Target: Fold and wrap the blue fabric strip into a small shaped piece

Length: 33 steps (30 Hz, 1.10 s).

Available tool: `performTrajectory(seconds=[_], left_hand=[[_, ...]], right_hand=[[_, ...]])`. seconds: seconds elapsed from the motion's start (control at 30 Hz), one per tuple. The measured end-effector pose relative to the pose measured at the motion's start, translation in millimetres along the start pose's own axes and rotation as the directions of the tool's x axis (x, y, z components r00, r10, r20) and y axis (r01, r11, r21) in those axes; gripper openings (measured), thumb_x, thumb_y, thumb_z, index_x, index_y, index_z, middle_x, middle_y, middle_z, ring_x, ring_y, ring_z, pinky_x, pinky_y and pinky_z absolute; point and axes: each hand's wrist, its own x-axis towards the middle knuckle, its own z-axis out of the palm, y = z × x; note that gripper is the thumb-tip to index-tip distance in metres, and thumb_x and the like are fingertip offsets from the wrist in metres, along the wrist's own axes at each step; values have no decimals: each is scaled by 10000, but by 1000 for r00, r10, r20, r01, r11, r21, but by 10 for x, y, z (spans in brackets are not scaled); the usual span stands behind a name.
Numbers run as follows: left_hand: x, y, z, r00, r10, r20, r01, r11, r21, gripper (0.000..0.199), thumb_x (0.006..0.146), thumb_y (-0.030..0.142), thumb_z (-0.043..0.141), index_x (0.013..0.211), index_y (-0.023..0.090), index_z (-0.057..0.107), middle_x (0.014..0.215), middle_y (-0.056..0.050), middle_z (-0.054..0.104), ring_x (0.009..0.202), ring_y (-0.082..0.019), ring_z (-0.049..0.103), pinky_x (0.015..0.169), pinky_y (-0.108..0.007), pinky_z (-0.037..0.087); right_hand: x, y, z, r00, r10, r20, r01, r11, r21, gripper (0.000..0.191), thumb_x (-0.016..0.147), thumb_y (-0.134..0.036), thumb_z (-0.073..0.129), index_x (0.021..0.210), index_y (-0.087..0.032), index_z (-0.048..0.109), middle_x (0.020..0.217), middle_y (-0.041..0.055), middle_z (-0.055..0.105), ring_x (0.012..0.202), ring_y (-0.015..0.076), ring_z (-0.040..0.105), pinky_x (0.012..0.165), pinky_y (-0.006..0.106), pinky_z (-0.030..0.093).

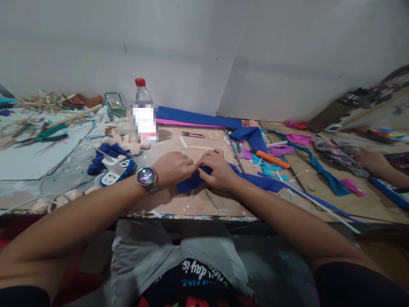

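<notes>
Over the middle of the worktable, my two hands meet. My right hand (217,170) is closed on a strip of dark blue fabric (262,182), which trails off to the right. One end of the strip spreads flat below my fingers. My left hand (174,168), with a watch (146,178) on its wrist, is curled shut against the right fingertips. What it pinches is hidden by its own fingers. Just beyond my hands lie thread snips (193,134), a pale ring-shaped coil (213,135) and a few narrow white strips.
A red-capped bottle (140,87) stands behind a blurred-out phone-like screen (145,123). Left are a power strip (116,172), green-handled pliers (53,134) and thin sticks. On the right lie an orange utility knife (271,159), coloured scraps and another person's arm (380,166).
</notes>
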Motion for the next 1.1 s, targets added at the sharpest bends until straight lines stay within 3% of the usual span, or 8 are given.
performTrajectory(seconds=[0.73,0.9,1.1], left_hand=[[-4,-2,6,999,-32,8,32,999,-25,197,982,224,549,865,154,690,751,-53,704,653,-189,643,622,-331,451],[-23,-15,43,986,-161,34,165,973,-159,238,979,295,537,890,173,721,821,-57,749,712,-189,677,624,-313,418],[-26,-3,59,936,-333,117,351,845,-403,285,979,352,519,890,195,739,772,-38,749,675,-172,653,638,-286,384]], right_hand=[[1,4,-9,1000,2,-10,-2,1000,-9,49,858,-225,602,835,-206,640,828,22,715,888,216,619,948,436,291],[-1,29,-25,999,30,-29,-30,1000,-7,63,878,-252,598,842,-213,632,840,30,721,883,222,612,961,446,287],[-4,46,-31,998,35,-48,-35,999,12,90,898,-263,595,846,-210,646,852,39,728,865,216,619,947,437,304]])
